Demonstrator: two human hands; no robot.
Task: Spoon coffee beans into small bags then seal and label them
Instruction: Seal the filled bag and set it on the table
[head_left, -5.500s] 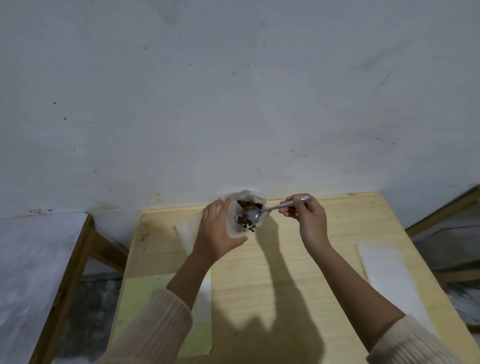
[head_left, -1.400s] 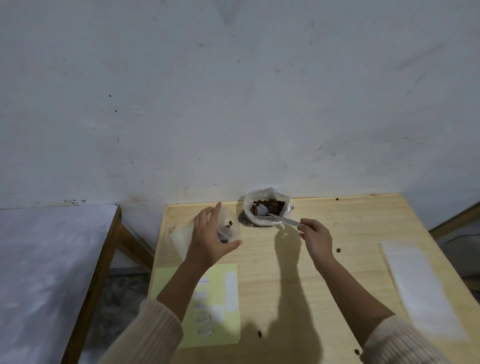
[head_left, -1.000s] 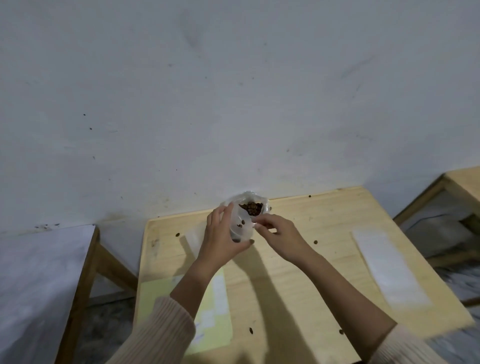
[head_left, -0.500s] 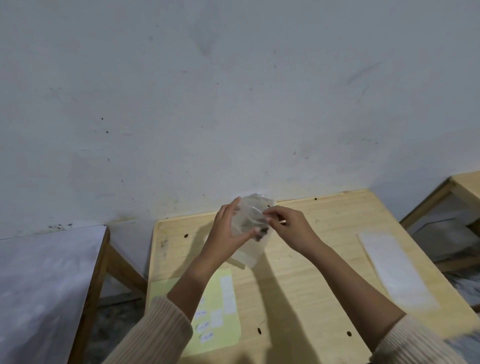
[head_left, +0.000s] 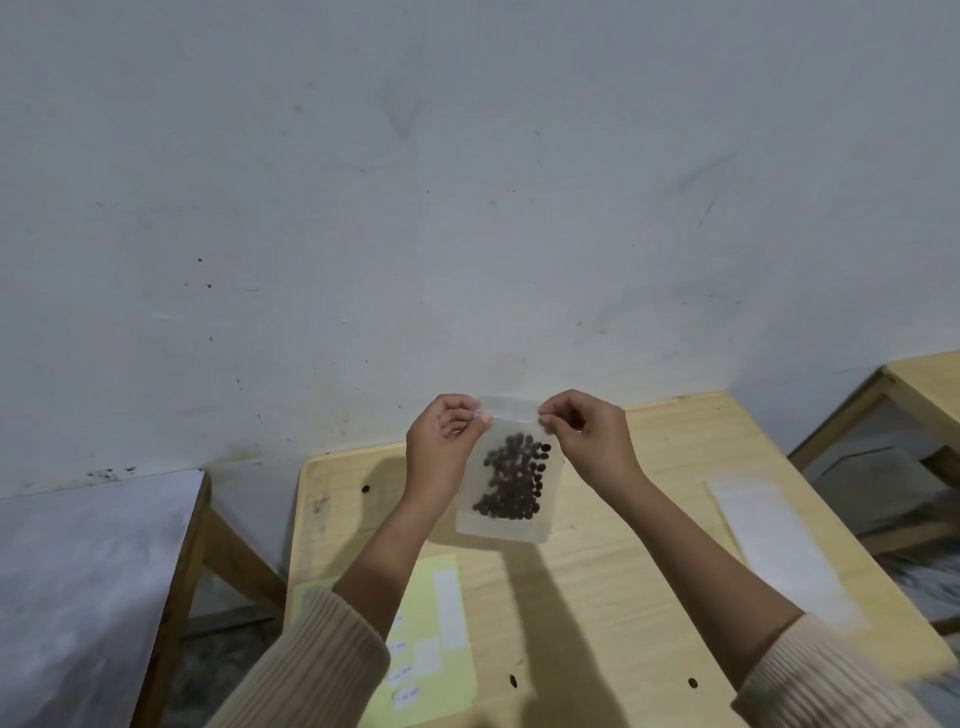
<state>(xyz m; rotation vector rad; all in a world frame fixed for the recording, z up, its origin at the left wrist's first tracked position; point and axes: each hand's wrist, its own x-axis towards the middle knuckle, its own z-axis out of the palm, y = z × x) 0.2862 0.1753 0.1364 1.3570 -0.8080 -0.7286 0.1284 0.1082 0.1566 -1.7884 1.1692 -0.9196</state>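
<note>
Wooden table (head_left: 649, 519), both hands pinching small bag (head_left: 511, 519) top, left hand (head_left: 441, 447), right hand (head_left: 592, 441), seal state unclear

Two hands (head_left: 441, 447); one bag (head_left: 506, 519); one label sheet (head_left: 441, 670); three tables (head_left: 649, 467).

The small bag (head_left: 506, 483) is thin, frosted, translucent plastic with a faint sheen, and the coffee beans (head_left: 514, 480) show through it dark and matt. The worktop (head_left: 649, 519) is pale, smooth wood with fine grain. A yellow sheet (head_left: 447, 670) of matt paper carries white labels (head_left: 448, 608). The sleeves (head_left: 322, 670) are ribbed cream knit cloth. The wall (head_left: 467, 182) behind is rough, matt plaster, scuffed and speckled.
</note>
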